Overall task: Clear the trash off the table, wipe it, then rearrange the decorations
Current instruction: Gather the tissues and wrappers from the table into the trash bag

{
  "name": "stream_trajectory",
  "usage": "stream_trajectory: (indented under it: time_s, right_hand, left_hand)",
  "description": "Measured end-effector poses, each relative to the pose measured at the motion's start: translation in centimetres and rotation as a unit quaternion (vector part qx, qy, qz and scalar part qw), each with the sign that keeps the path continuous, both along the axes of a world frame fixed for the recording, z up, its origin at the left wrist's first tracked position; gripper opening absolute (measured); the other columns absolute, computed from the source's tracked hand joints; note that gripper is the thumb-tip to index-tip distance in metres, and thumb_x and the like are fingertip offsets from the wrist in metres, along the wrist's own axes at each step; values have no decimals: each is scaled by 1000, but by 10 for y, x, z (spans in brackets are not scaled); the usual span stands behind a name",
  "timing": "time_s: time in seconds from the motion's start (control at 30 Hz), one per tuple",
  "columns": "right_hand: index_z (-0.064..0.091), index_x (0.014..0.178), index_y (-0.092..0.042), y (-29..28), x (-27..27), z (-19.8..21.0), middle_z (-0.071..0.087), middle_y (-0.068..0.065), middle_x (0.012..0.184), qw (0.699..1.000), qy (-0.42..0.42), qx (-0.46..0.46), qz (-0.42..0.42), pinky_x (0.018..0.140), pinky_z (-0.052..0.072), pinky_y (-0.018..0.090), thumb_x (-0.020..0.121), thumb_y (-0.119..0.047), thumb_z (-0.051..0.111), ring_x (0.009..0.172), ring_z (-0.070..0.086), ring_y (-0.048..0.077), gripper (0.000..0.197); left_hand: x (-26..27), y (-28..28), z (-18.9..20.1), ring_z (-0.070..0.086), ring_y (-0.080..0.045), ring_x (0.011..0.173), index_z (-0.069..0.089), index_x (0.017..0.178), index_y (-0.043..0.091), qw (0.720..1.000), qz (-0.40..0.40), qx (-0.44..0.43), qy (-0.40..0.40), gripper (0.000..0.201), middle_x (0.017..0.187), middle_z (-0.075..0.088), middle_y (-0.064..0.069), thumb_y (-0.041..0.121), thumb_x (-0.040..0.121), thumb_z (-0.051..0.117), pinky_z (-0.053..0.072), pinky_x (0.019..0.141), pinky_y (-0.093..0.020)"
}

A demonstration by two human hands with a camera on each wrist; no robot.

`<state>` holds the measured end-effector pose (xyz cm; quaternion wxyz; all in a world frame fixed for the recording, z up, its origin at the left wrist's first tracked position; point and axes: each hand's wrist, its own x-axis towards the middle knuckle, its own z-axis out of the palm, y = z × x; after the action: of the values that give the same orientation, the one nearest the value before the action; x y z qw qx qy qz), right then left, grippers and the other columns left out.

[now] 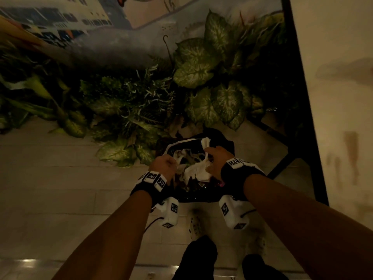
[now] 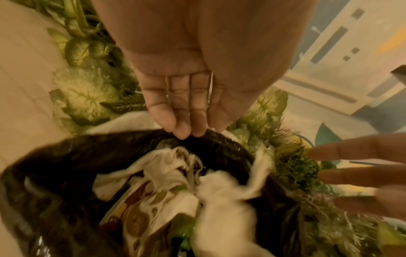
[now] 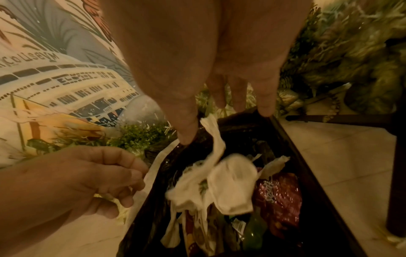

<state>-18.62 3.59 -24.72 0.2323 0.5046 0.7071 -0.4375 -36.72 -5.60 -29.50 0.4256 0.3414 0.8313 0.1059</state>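
A bin lined with a black bag [image 1: 222, 142] stands on the floor below me, and its bag [image 2: 66, 156] holds trash. Crumpled white tissue [image 1: 196, 170] hangs blurred just over the trash [image 3: 230, 182], with a strip trailing up beside my right thumb. My right hand [image 1: 217, 160] hovers over the bin's far right side, fingers spread and straight [image 2: 356, 173], gripping nothing. My left hand [image 1: 163, 164] is at the bin's left rim with loosely curled fingers [image 3: 123, 182]. I see nothing firmly held in it.
Inside the bin lie a red snack wrapper [image 3: 276, 196] and a printed paper wrapper [image 2: 142, 217]. Leafy plants [image 1: 201, 67] crowd the floor behind the bin, below a mural wall [image 1: 60, 17]. A black table leg [image 1: 302, 98] and a pale tabletop [image 1: 343, 98] stand at right. My shoes [image 1: 195, 225] are on tiled floor.
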Motion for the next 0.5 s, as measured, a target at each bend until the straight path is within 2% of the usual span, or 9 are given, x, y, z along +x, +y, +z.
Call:
stream_trajectory:
  time_s: [0.07,0.17,0.27,0.33,0.43,0.5]
  right_hand:
    - [27,145,-28,5,6,19,27,11,152,1000,10,21,-1,107,40,42,84,-25,65,132,39,34,72]
    - [30,144,-19,16,17,61,37,10,147,999,27,35,11,106,36,32,87,-22,62,131,41,29,66]
    - [40,138,-17,30,34,109,45,10,139,996,51,67,26,100,40,31,88,-25,61,124,47,28,55]
    - [43,135,-21,40,52,140,49,8,136,992,64,101,39,98,44,32,86,-27,62,120,50,28,53]
    - [39,140,-23,58,99,184,42,5,144,984,68,153,63,103,37,31,85,-31,61,128,44,27,59]
    - [41,138,-23,71,143,210,44,4,142,977,67,190,64,100,37,29,85,-32,61,126,46,25,57]
  left_hand:
    - [-1,5,18,58,-28,88,66,87,12,1000,6,-2,4,11,90,63,-10,5,84,58,46,76,-27]
    - [1,16,49,63,-32,88,62,78,21,1000,9,23,12,13,91,66,-13,8,82,62,52,77,-31]
    - [17,37,92,61,-26,88,67,88,14,997,-9,52,49,7,91,65,-7,11,84,63,48,74,-27]
    - [35,55,123,59,-21,86,67,96,10,993,-17,93,65,12,90,64,-6,11,85,62,43,72,-25]
    - [77,87,170,59,-16,81,67,94,13,981,-32,173,81,11,86,65,-3,12,83,64,42,70,-23]
    - [111,108,198,60,-16,79,68,94,15,969,-54,223,91,12,85,66,-2,14,82,65,43,71,-23]
